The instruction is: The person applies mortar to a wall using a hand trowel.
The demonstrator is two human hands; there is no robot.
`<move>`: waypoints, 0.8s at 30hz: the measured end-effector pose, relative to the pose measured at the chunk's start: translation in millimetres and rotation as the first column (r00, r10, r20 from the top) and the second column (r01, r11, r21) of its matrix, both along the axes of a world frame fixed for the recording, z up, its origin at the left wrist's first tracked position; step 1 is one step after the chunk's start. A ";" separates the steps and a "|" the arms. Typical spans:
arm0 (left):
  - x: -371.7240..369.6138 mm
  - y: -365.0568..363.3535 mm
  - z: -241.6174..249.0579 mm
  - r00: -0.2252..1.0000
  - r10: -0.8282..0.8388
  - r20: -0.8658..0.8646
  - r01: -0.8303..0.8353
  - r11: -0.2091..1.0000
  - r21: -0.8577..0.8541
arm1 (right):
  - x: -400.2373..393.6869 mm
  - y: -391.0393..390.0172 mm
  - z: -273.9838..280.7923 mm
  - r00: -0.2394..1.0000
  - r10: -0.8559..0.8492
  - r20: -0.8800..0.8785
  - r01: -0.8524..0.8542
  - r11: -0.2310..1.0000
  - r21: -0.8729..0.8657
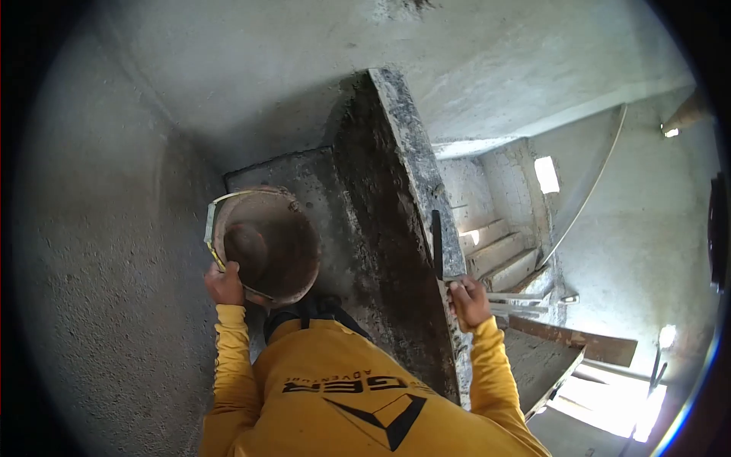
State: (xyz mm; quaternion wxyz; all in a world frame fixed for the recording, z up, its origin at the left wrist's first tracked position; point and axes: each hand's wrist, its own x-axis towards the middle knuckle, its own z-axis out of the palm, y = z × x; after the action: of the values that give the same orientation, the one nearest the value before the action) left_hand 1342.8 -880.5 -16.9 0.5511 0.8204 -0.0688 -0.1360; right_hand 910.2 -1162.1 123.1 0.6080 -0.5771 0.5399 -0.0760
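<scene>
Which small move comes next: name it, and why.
Probably shift the left grip to the pale tubular section of the thin yellow handle: it now sits near the rim of the round brown bucket, while that section looks free.

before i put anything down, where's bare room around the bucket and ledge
The grey floor shows bare beyond the bucket, up to the partition's dark face. The narrow ledge looks bare past the dark bar, toward its far end. Crowded spots: the ledge beside the right hand and the bucket's rim by the left hand.
</scene>
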 end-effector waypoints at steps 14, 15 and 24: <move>-1.0 -67.1 40.5 0.958 -0.264 0.115 0.267 0.964 -0.015 | 108.3 -4.7 -143.7 0.748 0.066 -0.661 -0.389 0.850 -0.355; -4.9 -70.9 50.9 0.954 -0.260 0.150 0.266 0.964 -0.023 | 110.0 -8.2 -140.9 0.753 0.024 -0.657 -0.363 0.849 -0.385; -9.2 -62.8 37.2 0.977 -0.205 0.061 0.207 0.978 -0.033 | 92.2 17.2 -85.2 0.832 -0.095 -0.547 -0.250 0.815 -0.522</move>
State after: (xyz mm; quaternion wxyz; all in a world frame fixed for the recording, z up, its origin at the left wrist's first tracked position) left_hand 1333.6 -943.3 20.4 0.5476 0.8016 -0.1719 -0.1674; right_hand 1002.4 -1144.9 37.9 0.2270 -0.7521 0.6174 -0.0400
